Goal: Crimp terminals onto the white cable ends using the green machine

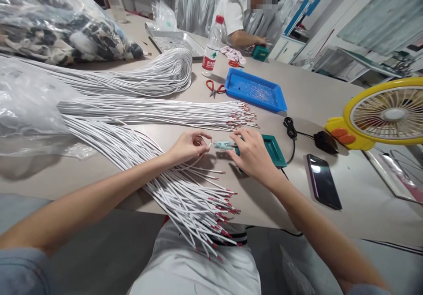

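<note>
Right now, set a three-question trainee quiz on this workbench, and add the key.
1. True or false: the blue tray lies between the person's two hands.
2. What does the left hand pinch at its tip? A a white wire; B a screwdriver; C a roll of tape.
3. Fill in: the phone lies to the ___ of the right hand, which holds a small pale part.

Key: 1 false, it lies farther back on the table, beyond both hands; 2 A; 3 right.
</note>
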`<action>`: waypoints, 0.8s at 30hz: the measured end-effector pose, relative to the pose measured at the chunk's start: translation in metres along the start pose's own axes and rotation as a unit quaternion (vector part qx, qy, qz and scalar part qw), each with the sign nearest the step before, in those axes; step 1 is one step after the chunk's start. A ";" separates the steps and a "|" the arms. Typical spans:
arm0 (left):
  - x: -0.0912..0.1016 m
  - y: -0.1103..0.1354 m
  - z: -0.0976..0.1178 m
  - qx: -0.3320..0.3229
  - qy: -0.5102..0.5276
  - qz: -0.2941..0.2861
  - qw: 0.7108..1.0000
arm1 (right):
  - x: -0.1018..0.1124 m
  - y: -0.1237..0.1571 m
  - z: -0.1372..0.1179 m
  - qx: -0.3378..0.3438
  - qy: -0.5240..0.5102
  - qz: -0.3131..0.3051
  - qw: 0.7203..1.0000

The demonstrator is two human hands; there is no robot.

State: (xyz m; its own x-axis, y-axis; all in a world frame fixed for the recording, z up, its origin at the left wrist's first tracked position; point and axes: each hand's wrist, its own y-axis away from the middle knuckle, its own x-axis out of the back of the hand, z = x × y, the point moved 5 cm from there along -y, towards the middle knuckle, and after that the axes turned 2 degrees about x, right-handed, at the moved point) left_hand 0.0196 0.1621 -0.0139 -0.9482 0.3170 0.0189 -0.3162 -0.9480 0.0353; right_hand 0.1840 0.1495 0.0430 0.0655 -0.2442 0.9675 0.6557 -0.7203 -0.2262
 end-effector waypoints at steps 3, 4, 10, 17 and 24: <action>0.000 0.000 -0.001 0.004 -0.005 -0.003 1.000 | -0.010 -0.002 0.009 -0.004 0.017 -0.050 0.999; -0.001 0.000 -0.001 0.006 -0.005 -0.005 1.000 | -0.012 -0.002 0.011 -0.004 0.019 -0.058 0.998; -0.003 0.000 -0.003 0.009 -0.029 -0.014 0.999 | -0.016 -0.010 0.012 0.000 0.020 -0.086 0.996; -0.005 0.001 -0.002 0.038 -0.053 -0.021 0.998 | -0.016 -0.016 -0.002 0.027 0.074 -0.101 0.992; -0.005 0.000 -0.004 0.047 -0.043 -0.013 0.998 | -0.019 -0.015 -0.006 0.031 0.075 -0.109 0.991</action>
State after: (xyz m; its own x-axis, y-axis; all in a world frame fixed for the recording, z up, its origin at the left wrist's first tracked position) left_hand 0.0239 0.1604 -0.0181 -0.9329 0.3455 0.1016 -0.3318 -0.9342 0.1310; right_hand 0.1679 0.1612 0.0273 -0.1928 -0.1848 0.9637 0.6871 -0.7266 -0.0019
